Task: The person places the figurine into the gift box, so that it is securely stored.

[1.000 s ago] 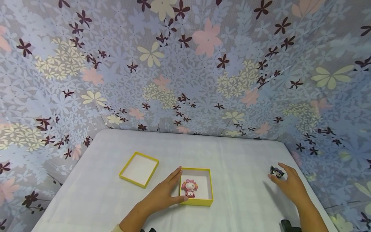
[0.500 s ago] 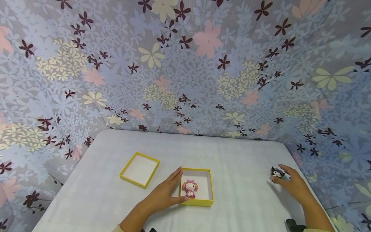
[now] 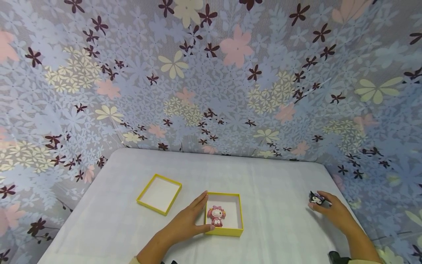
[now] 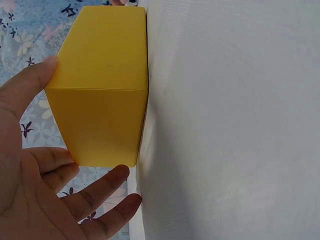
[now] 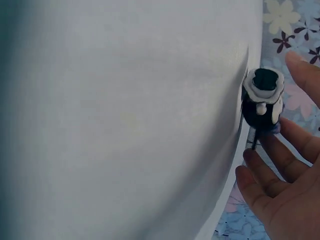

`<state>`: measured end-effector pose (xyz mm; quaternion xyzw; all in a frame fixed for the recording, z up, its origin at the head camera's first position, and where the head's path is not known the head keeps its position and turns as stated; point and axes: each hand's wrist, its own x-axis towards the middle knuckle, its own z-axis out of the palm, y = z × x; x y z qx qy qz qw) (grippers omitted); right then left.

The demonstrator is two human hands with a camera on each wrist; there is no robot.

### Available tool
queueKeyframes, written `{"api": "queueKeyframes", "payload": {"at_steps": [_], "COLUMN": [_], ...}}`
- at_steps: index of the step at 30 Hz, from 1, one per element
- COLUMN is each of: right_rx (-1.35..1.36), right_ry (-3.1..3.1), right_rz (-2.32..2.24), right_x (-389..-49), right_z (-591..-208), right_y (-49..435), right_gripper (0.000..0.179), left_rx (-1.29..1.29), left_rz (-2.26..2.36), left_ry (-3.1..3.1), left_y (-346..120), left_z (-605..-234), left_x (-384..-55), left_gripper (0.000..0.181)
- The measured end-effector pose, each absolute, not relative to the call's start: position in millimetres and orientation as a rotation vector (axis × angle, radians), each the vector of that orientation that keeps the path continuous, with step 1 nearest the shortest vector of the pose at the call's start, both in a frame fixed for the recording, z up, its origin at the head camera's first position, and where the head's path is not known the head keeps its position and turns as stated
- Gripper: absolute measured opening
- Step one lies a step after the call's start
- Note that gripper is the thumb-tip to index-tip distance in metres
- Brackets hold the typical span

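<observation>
Since the earliest head picture, the right hand (image 3: 334, 214) has shifted a little to the right around the dark figure (image 3: 317, 199), and its forearm has swung outward far enough for the edge of a sleeve (image 3: 364, 261) to come into view at the bottom. The dark figure itself keeps nearly the same place near the right side of the table (image 3: 270, 220); the slight downward drift of the whole scene looks like a small tilt of the head.

At the right hand, the fingers reach out fairly straight by the dark figure. In the right wrist view the thumb stands clear of it, with background showing between; whether the index finger touches it, I cannot tell. So this reads as the hand adjusting about the dark figure, not carrying it, and the work at that side seems little advanced: the dark figure is well apart from the box (image 3: 230, 232).

Nothing changes at the left hand (image 3: 186, 222). Its thumb and foremost fingers grip the box across its left side, thumb at the near wall and fingertips at the far corner, while the other fingers hang loose. Inside the box, the pink figure (image 3: 216, 216) stays by the left wall, with bare floor to its right. The lid (image 3: 159, 194) lies unmoved, left of the box and apart from it.
</observation>
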<state>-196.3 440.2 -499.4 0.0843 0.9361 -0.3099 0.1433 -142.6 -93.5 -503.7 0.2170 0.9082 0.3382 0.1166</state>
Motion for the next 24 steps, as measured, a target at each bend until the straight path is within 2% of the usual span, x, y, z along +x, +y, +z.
{"api": "queueKeyframes", "payload": {"at_steps": [11,24], "right_rx": [0.252,0.225], "right_ry": [2.688,2.739], "right_rz": [-0.901,-0.896], "right_x": [-200.9,-200.3], "right_z": [-506.6,-505.3], "right_y": [447.0,444.0], "right_gripper": [0.109,0.098], "left_rx": [0.626,0.622], "left_rz": [0.985,0.988], "left_ry": [2.66,2.654], "left_y": [-93.3,-93.6], "left_z": [-505.4,-502.7], "left_x": [-143.6,-143.2], "left_gripper": [0.103,0.104]}}
